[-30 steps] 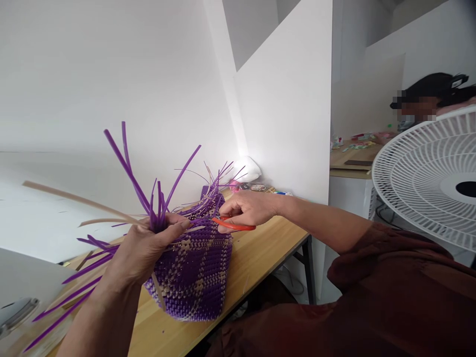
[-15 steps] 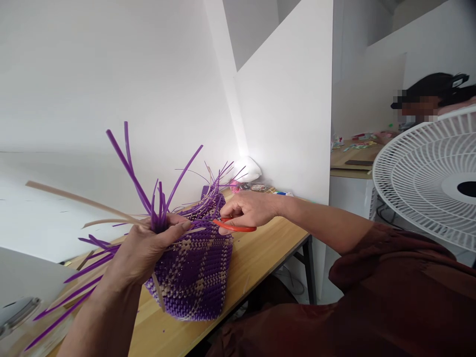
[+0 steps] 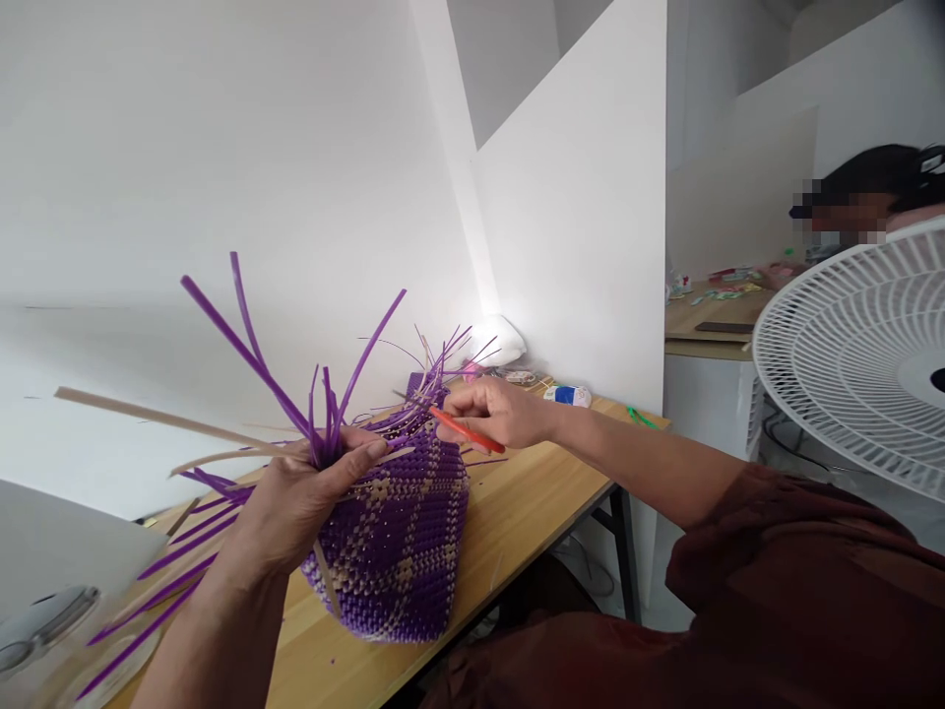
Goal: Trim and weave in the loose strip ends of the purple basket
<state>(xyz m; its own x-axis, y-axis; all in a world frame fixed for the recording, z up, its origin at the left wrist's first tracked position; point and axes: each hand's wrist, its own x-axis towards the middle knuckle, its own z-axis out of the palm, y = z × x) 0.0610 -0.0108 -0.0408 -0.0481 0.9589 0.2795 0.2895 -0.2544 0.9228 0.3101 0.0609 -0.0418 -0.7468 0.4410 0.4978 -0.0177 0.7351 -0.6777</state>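
Observation:
A woven basket (image 3: 413, 551) of purple and beige plastic strips lies on the wooden table, loose strip ends sticking out from its far end and left side. My left hand (image 3: 314, 483) is closed round a bunch of purple strips (image 3: 325, 418) at its upper left edge; beige strips (image 3: 184, 418) also stick out there. My right hand (image 3: 491, 409) grips orange-handled scissors (image 3: 472, 433) by the handles. Their blades point left over the basket's far part, a little way from my left hand.
On the table's (image 3: 532, 502) far side lie a white bag (image 3: 498, 340) and a blue-and-white yarn ball (image 3: 568, 395). A white fan (image 3: 863, 345) stands at the right, in front of another person (image 3: 871, 197) at a second table. White walls rise behind.
The right hand with the scissors has drawn away from the left hand's strips, and the blades have tilted upward. The left hand still holds the bunch.

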